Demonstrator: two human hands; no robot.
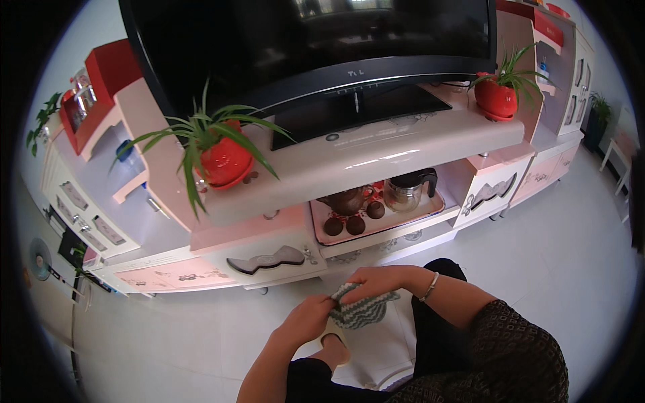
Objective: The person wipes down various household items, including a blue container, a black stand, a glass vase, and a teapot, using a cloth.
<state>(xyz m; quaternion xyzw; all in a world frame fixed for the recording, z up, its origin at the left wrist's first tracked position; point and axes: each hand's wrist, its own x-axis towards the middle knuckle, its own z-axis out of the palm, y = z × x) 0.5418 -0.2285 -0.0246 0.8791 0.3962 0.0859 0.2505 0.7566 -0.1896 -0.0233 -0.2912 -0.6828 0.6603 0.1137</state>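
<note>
A green and white zigzag-patterned cloth hangs between my hands, above the floor in front of a television cabinet. My left hand pinches its left edge. Spread over the top of the cloth, my right hand grips it with the fingers pointing left, and the two hands nearly touch. A bracelet circles my right wrist. Part of the cloth is hidden under the right hand.
Ahead stands the cabinet with a television between red-potted spider plants. A tray on its lower shelf holds a teapot, several brown cups and a glass jug.
</note>
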